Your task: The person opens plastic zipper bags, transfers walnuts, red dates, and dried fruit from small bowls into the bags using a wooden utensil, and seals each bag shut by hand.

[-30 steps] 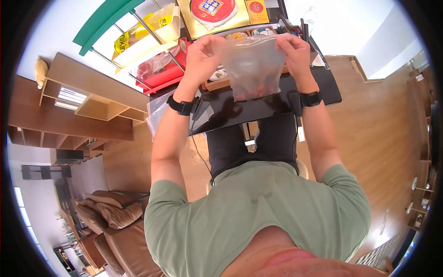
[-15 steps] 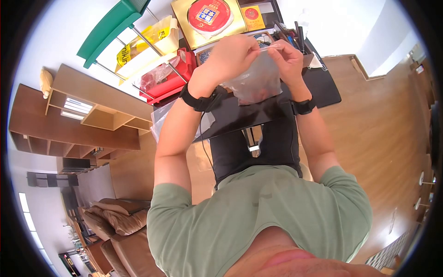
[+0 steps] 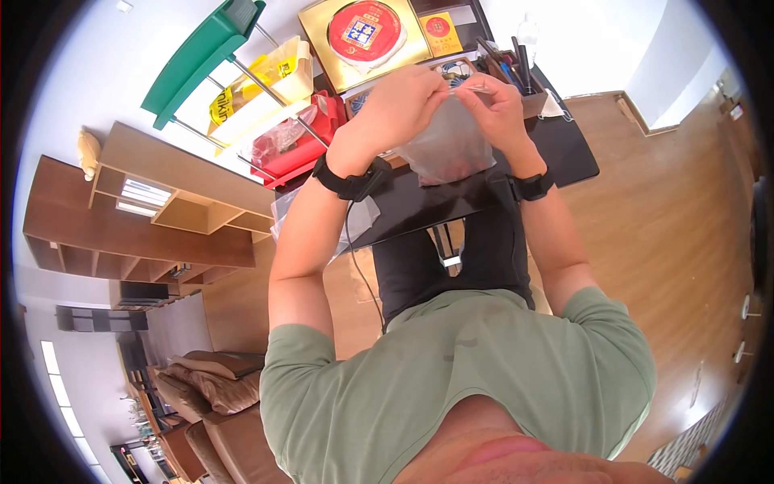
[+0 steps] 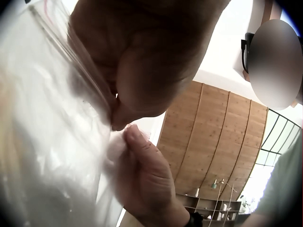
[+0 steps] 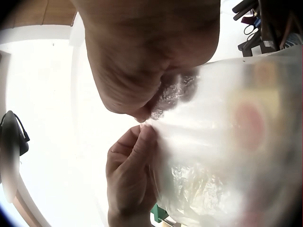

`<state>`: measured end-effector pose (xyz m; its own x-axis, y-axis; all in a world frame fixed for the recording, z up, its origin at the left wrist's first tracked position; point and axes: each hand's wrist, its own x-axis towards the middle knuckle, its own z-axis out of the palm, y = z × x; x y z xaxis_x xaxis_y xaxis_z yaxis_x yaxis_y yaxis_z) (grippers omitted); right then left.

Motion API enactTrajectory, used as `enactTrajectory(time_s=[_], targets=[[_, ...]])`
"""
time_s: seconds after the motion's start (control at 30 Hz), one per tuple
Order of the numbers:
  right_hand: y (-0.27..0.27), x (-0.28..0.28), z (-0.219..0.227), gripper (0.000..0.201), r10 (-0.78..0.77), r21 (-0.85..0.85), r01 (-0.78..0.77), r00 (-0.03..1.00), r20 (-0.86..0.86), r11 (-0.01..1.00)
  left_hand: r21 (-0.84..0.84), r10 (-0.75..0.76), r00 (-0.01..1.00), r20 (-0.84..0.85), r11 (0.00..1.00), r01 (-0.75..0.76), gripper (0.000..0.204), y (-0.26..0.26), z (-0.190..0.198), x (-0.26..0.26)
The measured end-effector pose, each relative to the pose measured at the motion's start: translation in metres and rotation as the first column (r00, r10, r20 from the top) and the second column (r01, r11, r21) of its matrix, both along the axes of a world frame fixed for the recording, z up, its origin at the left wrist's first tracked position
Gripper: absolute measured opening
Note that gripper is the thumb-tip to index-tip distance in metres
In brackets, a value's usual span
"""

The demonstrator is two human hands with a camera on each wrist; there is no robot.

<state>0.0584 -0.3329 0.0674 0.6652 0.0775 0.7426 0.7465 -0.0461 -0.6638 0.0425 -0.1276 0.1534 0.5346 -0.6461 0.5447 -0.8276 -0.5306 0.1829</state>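
A translucent plastic zip bag (image 3: 451, 149) hangs upright above the black table's front part, its mouth at the top. My left hand (image 3: 401, 106) pinches the bag's top edge between thumb and fingers. Close beside it, my right hand (image 3: 501, 118) pinches the same edge, the fingertips of both nearly meeting. In the left wrist view, the closure strip (image 4: 78, 64) runs down the bag's edge to the pinching fingertips. Seen from the right wrist, the bag (image 5: 199, 137) spreads to the right of both hands, cloudy and wrinkled.
A gold box with a red round pack (image 3: 367, 36) stands at the back, beside a small yellow box (image 3: 440, 34). Left are a red bin (image 3: 310, 129) and a green-topped rack (image 3: 193, 68). Pens (image 3: 508, 64) stand back right. More clear bags (image 3: 359, 219) lie at the table's left edge.
My left hand has moved right from the bag's left top corner along its mouth to beside my right hand. The right hand has shifted slightly left and down.
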Motion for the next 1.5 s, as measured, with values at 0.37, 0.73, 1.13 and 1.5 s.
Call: enactTrajectory(time_s=[0.37, 0.73, 1.13, 1.5], targets=[[-0.002, -0.001, 0.001, 0.009, 0.135, 0.023, -0.134, 0.991, -0.018, 0.991, -0.042, 0.031, 0.997, -0.072, 0.999, -0.034, 0.010, 0.004, 0.001, -0.008], [-0.009, 0.003, -0.003, 0.011, 0.022, 0.015, -0.021, 0.999, -0.046, 1.000, -0.023, 0.087, 0.996, -0.011, 0.996, -0.087, 0.011, 0.024, -0.005, -0.005], [-0.020, 0.009, -0.003, 0.013, 0.001, 0.027, 0.001, 0.997, -0.082, 1.000, -0.156, 0.141, 0.981, -0.132, 0.975, -0.161, 0.019, 0.046, -0.007, -0.007], [-0.027, 0.018, -0.003, 0.017, 0.066, 0.071, -0.052, 0.974, -0.218, 0.996, -0.124, 0.256, 0.909, -0.329, 0.942, -0.311, 0.036, 0.054, 0.005, -0.007]])
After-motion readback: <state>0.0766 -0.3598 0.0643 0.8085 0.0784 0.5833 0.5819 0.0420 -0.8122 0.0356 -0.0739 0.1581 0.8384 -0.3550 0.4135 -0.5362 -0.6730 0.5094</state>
